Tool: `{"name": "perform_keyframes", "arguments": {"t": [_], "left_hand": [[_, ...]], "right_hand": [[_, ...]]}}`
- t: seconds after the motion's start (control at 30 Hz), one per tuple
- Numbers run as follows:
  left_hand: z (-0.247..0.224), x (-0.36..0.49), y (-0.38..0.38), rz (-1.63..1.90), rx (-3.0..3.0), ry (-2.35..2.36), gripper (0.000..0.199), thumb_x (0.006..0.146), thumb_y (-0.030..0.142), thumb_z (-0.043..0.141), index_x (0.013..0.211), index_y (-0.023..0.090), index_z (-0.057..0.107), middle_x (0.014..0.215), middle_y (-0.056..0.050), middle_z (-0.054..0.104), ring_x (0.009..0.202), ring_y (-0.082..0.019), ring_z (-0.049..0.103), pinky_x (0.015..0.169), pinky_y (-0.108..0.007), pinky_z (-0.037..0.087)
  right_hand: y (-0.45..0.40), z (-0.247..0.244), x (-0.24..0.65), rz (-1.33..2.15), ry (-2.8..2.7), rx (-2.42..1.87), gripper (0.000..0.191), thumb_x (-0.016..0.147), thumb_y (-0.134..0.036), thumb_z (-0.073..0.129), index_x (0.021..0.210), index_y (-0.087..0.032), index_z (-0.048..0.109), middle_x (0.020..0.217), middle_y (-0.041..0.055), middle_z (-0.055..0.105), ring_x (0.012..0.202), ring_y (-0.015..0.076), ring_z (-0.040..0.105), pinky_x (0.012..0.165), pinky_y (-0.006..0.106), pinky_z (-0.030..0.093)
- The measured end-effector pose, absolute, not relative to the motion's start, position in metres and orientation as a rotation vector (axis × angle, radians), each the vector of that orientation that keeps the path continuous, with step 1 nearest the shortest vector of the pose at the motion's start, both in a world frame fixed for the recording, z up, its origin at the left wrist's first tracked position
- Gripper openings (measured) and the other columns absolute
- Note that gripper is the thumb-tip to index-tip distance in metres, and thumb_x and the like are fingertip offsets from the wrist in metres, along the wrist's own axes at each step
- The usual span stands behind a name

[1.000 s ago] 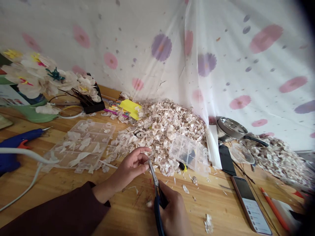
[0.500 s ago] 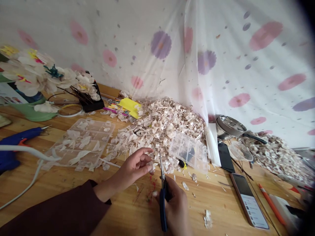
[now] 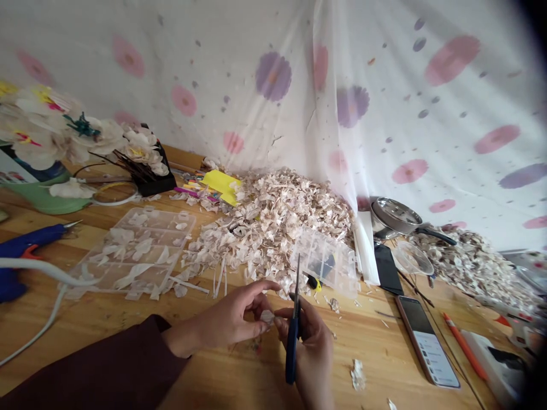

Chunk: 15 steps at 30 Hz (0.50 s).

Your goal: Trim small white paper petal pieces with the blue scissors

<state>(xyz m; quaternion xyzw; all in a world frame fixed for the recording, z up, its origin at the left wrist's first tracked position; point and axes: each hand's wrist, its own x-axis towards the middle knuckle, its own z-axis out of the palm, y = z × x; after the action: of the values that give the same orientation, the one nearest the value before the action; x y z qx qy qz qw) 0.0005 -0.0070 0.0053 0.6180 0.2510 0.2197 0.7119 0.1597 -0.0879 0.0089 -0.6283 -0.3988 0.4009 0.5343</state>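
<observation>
Between the thumb and fingers of my left hand is a small whitish petal-like piece. My right hand is wrapped round dark blue-handled scissors, their blades pointing up and away from me. The thumb tip of that hand reaches the edge of the same piece. Just beyond both hands rises a large heap of pale, dry scraps. To the left lies a clear compartment box with thin pale pieces in it. A second clear tray rests against the heap, with a yellow-and-black tool by it.
A blue glue gun and white cable lie at the left, near pale artificial flowers. Rightward are a phone, an orange pen, a metal pan and another scrap heap. A floral curtain hangs behind.
My hands have come together, and my right thumb now meets the small piece in my left hand. The scissors have turned more upright and shifted slightly right. The view has shifted a little.
</observation>
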Motion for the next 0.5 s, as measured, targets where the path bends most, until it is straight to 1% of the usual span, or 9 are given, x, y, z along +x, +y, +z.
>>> {"name": "perform_keyframes", "arguments": {"t": [0.1, 0.27, 0.4, 0.5], "left_hand": [[-0.001, 0.000, -0.007, 0.479, 1.382, 0.531, 0.059, 0.077, 0.014, 0.062, 0.132, 0.025, 0.044, 0.082, 0.002, 0.058, 0.076, -0.016, 0.055, 0.070, -0.030, 0.045], [-0.004, 0.000, -0.005, 0.495, 1.342, 0.529, 0.059, 0.076, 0.013, 0.064, 0.131, 0.025, 0.045, 0.079, 0.004, 0.054, 0.074, -0.014, 0.053, 0.071, -0.029, 0.043], [0.003, 0.000, -0.002, 0.525, 1.272, 0.570, 0.053, 0.080, 0.021, 0.067, 0.129, 0.023, 0.047, 0.082, 0.002, 0.055, 0.076, -0.014, 0.052, 0.072, -0.029, 0.043], [0.008, -0.001, 0.000, 0.540, 1.215, 0.595, 0.052, 0.081, 0.028, 0.069, 0.128, 0.023, 0.048, 0.084, 0.001, 0.058, 0.078, -0.015, 0.054, 0.073, -0.030, 0.043]], "right_hand": [[-0.087, 0.008, 0.160, 0.930, -0.987, -1.515, 0.032, 0.071, -0.031, 0.079, 0.097, -0.016, 0.068, 0.078, 0.0067, 0.074, 0.069, 0.0209, 0.068, 0.064, 0.028, 0.053], [-0.087, 0.007, 0.159, 0.877, -0.987, -1.521, 0.031, 0.070, -0.024, 0.076, 0.099, -0.016, 0.069, 0.072, 0.0032, 0.071, 0.065, 0.0195, 0.066, 0.061, 0.027, 0.053], [-0.086, 0.008, 0.157, 0.927, -0.941, -1.469, 0.035, 0.068, -0.022, 0.078, 0.101, -0.016, 0.068, 0.070, 0.0005, 0.068, 0.062, 0.0159, 0.062, 0.060, 0.024, 0.051], [-0.086, 0.006, 0.158, 0.979, -0.878, -1.401, 0.038, 0.067, -0.021, 0.079, 0.102, -0.017, 0.067, 0.068, -0.0011, 0.067, 0.057, 0.0128, 0.058, 0.055, 0.022, 0.048]]}}
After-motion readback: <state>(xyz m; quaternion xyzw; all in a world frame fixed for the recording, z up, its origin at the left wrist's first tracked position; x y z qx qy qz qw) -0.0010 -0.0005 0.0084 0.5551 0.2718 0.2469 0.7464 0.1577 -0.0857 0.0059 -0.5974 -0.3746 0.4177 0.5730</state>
